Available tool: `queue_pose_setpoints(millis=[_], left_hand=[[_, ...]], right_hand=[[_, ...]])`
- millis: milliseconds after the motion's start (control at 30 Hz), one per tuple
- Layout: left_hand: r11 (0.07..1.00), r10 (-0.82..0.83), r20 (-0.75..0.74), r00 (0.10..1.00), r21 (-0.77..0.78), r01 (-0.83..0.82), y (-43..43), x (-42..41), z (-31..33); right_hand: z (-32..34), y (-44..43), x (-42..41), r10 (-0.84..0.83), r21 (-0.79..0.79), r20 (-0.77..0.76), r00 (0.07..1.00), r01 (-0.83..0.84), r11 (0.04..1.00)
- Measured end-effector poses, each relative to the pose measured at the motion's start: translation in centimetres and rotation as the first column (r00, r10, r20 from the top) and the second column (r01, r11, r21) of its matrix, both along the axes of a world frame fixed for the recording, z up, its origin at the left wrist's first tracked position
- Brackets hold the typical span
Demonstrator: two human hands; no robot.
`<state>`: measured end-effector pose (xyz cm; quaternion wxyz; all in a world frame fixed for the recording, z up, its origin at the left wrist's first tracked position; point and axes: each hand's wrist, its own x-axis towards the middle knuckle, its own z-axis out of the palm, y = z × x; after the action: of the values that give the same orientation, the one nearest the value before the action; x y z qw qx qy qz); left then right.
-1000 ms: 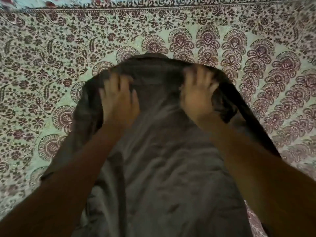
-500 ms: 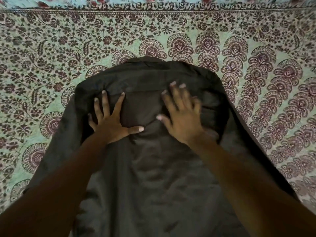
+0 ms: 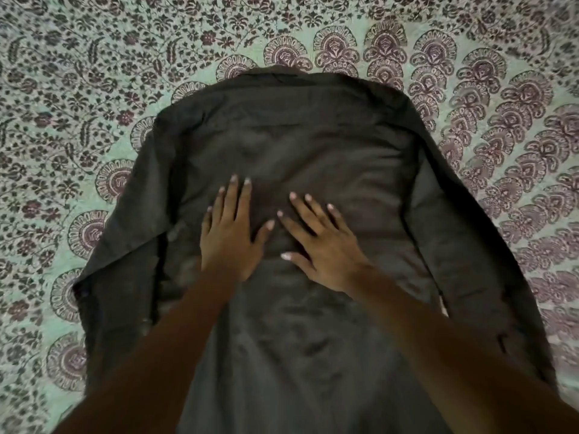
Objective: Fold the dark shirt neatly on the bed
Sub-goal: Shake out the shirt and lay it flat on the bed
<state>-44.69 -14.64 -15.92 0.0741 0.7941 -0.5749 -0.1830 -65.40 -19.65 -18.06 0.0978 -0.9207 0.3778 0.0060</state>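
Note:
The dark shirt (image 3: 313, 142) lies spread back-side up on the bed, collar at the far end. Its sleeves hang down along both sides. My left hand (image 3: 230, 233) rests flat on the middle of the shirt's back, fingers apart. Close beside it, my right hand (image 3: 319, 242) also lies flat on the cloth with fingers spread. Neither hand grips the fabric. My forearms cover part of the lower shirt.
The bed is covered with a green bedspread (image 3: 78, 136) printed with dark red floral and fan motifs. It reaches past the shirt on the left, far and right sides.
My hands let go of the shirt's shoulders and slid back toward me along its back, drawing closer together. The shirt now lies flatter on the bed.

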Motion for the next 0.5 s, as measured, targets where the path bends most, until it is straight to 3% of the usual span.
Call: queue_pose_setpoints(millis=[67, 133, 200, 267, 333, 433, 500], left_hand=[[0.999, 0.003, 0.101, 0.995, 0.045, -0.008, 5.9, 0.6, -1.6], [0.991, 0.119, 0.17, 0.978, 0.041, -0.128, 10.3, 2.5, -2.2], [0.955, 0.28, 0.149, 0.948, 0.056, -0.291, 12.7, 3.5, -1.7], [0.933, 0.345, 0.124, 0.93, 0.06, -0.354, 13.3, 2.9, -1.1], [0.971, 0.234, 0.128, 0.964, 0.025, -0.239, 12.8, 0.9, -0.7], [0.996, -0.079, 0.193, 0.978, 0.045, 0.071, 13.3, -2.3, -1.4], [0.997, -0.048, 0.219, 0.974, 0.064, 0.035, 15.4, -2.4, -1.9]], right_hand=[[-0.9, 0.9, -3.5, -0.109, -0.069, -0.036, 0.993, 0.107, 0.992], [-1.1, -0.1, -7.5, -0.381, -0.081, -0.009, 0.924, 0.379, 0.922], [-0.8, -1.2, -10.3, -0.56, -0.015, 0.044, 0.827, 0.561, 0.827], [-0.2, -1.1, -9.8, -0.66, -0.034, 0.041, 0.75, 0.661, 0.749], [0.4, 0.9, -6.5, -0.593, -0.093, 0.055, 0.803, 0.596, 0.798], [0.1, 7.1, -2.0, -0.204, -0.034, 0.033, 0.978, 0.205, 0.978], [-0.5, 10.7, -3.1, -0.081, -0.014, -0.017, 0.997, 0.08, 0.997]])
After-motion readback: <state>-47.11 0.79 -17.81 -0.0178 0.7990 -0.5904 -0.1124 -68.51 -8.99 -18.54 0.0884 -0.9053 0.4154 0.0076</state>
